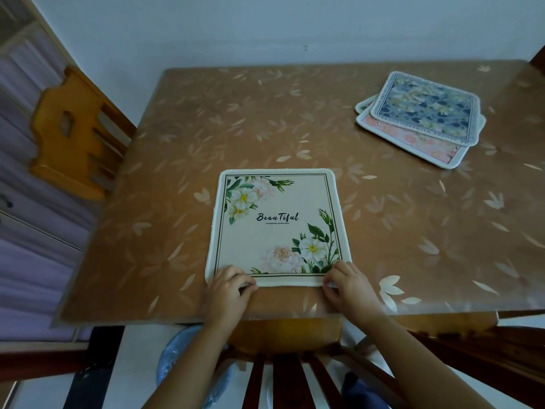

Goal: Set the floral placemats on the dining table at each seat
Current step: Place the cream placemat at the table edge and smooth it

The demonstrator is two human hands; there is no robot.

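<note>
Tabletop (295, 113): a wide stretch of leaf-print cover lies between the mats and the far edge. Far right, well apart: stack (421, 116) of at least two floral placemats, blue uppermost. One cream placemat (274, 228), printed "Beautiful", sits just inside the near edge. Your left hand (228, 286) and right hand (346, 283) pinch its near corners.
</note>
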